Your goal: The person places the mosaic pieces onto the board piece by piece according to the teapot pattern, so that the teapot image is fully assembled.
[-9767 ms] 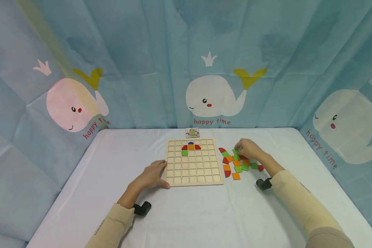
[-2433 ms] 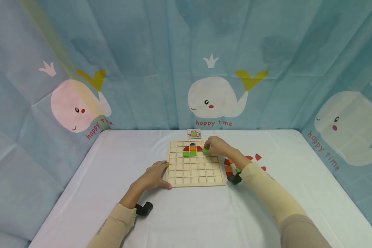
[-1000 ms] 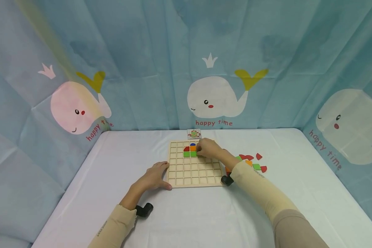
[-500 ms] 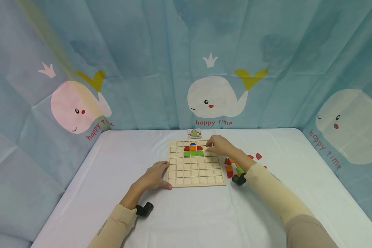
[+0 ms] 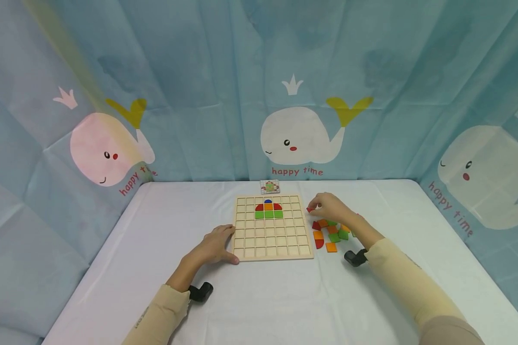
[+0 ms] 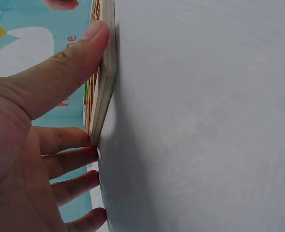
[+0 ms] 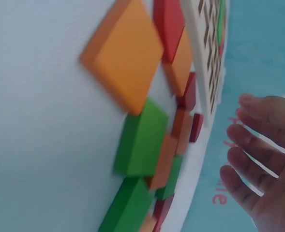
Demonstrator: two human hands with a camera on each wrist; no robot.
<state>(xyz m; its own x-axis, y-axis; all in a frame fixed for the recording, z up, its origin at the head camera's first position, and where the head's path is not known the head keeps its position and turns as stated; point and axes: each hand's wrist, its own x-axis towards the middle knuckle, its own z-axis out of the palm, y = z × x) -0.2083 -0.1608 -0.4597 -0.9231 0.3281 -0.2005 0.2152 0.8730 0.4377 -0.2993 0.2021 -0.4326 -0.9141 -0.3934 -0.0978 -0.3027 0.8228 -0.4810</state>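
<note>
The wooden grid board (image 5: 269, 239) lies on the white table. Near its top sit a blue half-round tile (image 5: 268, 201), an orange square (image 5: 268, 207) between two red quarter-round tiles, and a row of green squares (image 5: 269, 214). My left hand (image 5: 216, 243) rests at the board's left side; in the left wrist view its thumb (image 6: 69, 67) and fingertips touch the edge. Beside the board's upper right, my right hand (image 5: 330, 208) hovers with slightly bent fingers over a red tile (image 5: 309, 209). In the right wrist view, a gap separates the fingers from that red tile (image 7: 196, 128).
Loose red, orange and green tiles lie right of the board, with an orange square (image 5: 331, 247) nearest me. A small pattern card (image 5: 269, 186) lies behind the board. Blue whale-printed curtains (image 5: 190, 120) enclose the table's back and sides.
Two more green squares now complete a row of three on the board. Over the last half second, my right hand has moved right, off the board, to the red tile. My left hand stays.
</note>
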